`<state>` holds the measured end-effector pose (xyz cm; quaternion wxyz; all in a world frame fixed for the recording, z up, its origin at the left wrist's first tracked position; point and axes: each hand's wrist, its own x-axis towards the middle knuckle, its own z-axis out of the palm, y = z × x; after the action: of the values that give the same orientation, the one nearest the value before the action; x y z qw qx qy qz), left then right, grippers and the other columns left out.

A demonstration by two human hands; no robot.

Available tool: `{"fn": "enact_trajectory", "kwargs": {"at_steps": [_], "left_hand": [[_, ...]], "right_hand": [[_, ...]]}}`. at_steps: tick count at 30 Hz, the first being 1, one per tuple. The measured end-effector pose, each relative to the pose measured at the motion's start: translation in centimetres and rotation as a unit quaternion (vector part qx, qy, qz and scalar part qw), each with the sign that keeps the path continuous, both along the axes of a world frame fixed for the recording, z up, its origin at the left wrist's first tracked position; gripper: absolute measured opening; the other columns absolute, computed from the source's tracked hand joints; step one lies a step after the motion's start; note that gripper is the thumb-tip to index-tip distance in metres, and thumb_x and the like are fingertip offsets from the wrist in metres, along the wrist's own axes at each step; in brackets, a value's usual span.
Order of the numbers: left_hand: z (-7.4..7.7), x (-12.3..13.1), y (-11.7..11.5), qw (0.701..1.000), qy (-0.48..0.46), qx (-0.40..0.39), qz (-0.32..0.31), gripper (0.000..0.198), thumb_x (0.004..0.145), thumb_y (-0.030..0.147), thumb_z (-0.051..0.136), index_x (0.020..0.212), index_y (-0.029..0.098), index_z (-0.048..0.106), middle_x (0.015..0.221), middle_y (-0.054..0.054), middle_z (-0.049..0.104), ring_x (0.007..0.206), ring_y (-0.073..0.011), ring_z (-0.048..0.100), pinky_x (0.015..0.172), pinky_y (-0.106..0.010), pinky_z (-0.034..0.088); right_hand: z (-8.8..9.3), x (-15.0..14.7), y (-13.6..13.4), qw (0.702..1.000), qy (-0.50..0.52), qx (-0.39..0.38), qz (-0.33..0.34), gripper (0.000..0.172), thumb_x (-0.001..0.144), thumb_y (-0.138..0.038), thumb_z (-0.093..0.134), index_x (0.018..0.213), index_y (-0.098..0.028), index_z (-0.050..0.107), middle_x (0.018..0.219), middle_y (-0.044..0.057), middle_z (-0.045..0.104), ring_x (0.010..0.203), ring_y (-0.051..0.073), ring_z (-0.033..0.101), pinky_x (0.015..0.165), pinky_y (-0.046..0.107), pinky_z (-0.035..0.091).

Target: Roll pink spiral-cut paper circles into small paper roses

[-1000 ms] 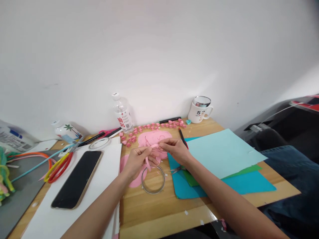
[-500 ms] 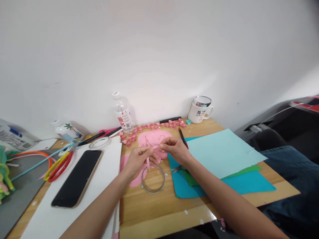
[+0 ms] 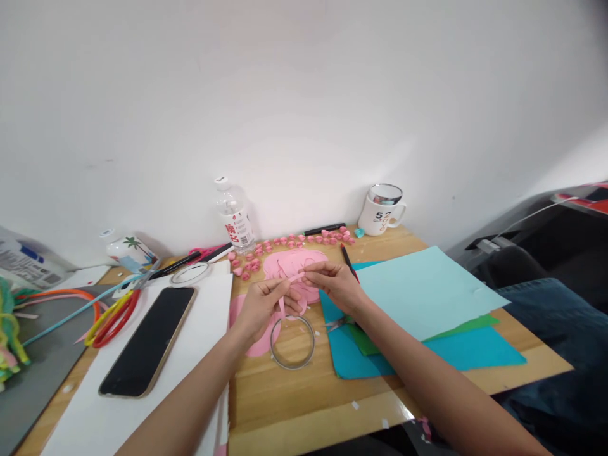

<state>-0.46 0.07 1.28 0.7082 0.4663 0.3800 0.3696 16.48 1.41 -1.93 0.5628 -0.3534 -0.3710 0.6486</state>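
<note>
A narrow pink paper strip (image 3: 297,277) runs between my two hands over the table. My left hand (image 3: 266,305) pinches it, and one end hangs down below the fingers. Thumb and forefinger of my right hand (image 3: 331,282) are closed on the other part of the strip. Behind the hands lies a pile of pink paper pieces (image 3: 292,259), with another pink sheet (image 3: 261,345) partly under my left hand. A roll of tape (image 3: 292,365) rests on the table just in front. Several small folded pink paper pieces (image 3: 256,263) line the back.
To the left, a phone (image 3: 147,342) and red-and-yellow-handled scissors (image 3: 116,320) lie on white sheets (image 3: 190,405). A plastic bottle (image 3: 236,221) and a white mug (image 3: 377,215) stand by the wall. Light blue paper (image 3: 427,291) covers green and blue sheets at right.
My right hand has drawn slightly away from my left, and more of the pink strip shows between them. The things on the table lie as before.
</note>
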Motion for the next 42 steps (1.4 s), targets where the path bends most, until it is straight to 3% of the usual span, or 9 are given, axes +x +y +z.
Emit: {"fn": "enact_trajectory", "kwargs": {"at_steps": [10, 18, 22, 28, 35, 42], "left_hand": [[-0.04, 0.05, 0.10, 1.000, -0.013, 0.000, -0.017, 0.027, 0.075, 0.031, 0.057, 0.068, 0.007, 0.066, 0.062, -0.009, 0.067, 0.051, -0.0129, 0.060, 0.053, -0.024, 0.048], [-0.40, -0.06, 0.32, 1.000, -0.001, 0.016, 0.013, 0.025, 0.075, 0.031, 0.058, 0.067, 0.008, 0.066, 0.064, -0.009, 0.067, 0.053, -0.0134, 0.060, 0.054, -0.025, 0.048], [-0.50, -0.10, 0.37, 1.000, -0.002, 0.017, 0.014, 0.025, 0.075, 0.031, 0.057, 0.068, 0.008, 0.066, 0.063, -0.009, 0.067, 0.053, -0.0131, 0.060, 0.054, -0.025, 0.048], [-0.15, 0.01, 0.19, 1.000, 0.003, 0.015, 0.008, 0.025, 0.076, 0.029, 0.057, 0.066, 0.008, 0.066, 0.061, -0.008, 0.066, 0.052, -0.0123, 0.059, 0.054, -0.024, 0.049], [-0.06, 0.04, 0.14, 1.000, -0.011, 0.014, -0.003, 0.025, 0.075, 0.030, 0.057, 0.067, 0.008, 0.065, 0.061, -0.008, 0.066, 0.052, -0.0122, 0.060, 0.054, -0.024, 0.048], [0.05, 0.09, -0.10, 1.000, 0.002, 0.009, -0.027, 0.024, 0.074, 0.031, 0.058, 0.070, 0.008, 0.066, 0.063, -0.008, 0.066, 0.056, -0.0135, 0.061, 0.059, -0.026, 0.048]], "right_hand": [[-0.07, -0.04, 0.10, 0.999, 0.004, -0.008, -0.031, 0.018, 0.048, -0.020, 0.079, 0.061, -0.016, 0.067, 0.055, -0.002, 0.064, 0.049, 0.007, 0.056, 0.053, 0.019, 0.047], [-0.29, -0.05, 0.20, 1.000, 0.011, -0.002, -0.002, 0.022, 0.054, -0.024, 0.076, 0.073, -0.018, 0.070, 0.072, 0.002, 0.069, 0.070, 0.013, 0.063, 0.077, 0.027, 0.049], [-0.70, 0.12, 0.37, 1.000, 0.012, 0.006, -0.001, 0.022, 0.054, -0.024, 0.076, 0.074, -0.019, 0.070, 0.075, 0.002, 0.069, 0.072, 0.014, 0.063, 0.079, 0.028, 0.049], [-0.79, 0.30, 0.44, 1.000, 0.022, 0.004, -0.011, 0.022, 0.052, -0.022, 0.077, 0.072, -0.018, 0.069, 0.076, 0.003, 0.069, 0.069, 0.013, 0.063, 0.074, 0.027, 0.050], [-0.08, 0.13, 0.08, 0.999, 0.003, -0.026, -0.019, 0.021, 0.048, -0.021, 0.079, 0.064, -0.017, 0.067, 0.059, -0.001, 0.065, 0.054, 0.009, 0.058, 0.058, 0.022, 0.049], [0.02, -0.09, 0.10, 0.999, 0.004, -0.026, -0.033, 0.020, 0.045, -0.021, 0.080, 0.060, -0.016, 0.066, 0.055, -0.002, 0.063, 0.051, 0.008, 0.056, 0.057, 0.023, 0.048]]}}
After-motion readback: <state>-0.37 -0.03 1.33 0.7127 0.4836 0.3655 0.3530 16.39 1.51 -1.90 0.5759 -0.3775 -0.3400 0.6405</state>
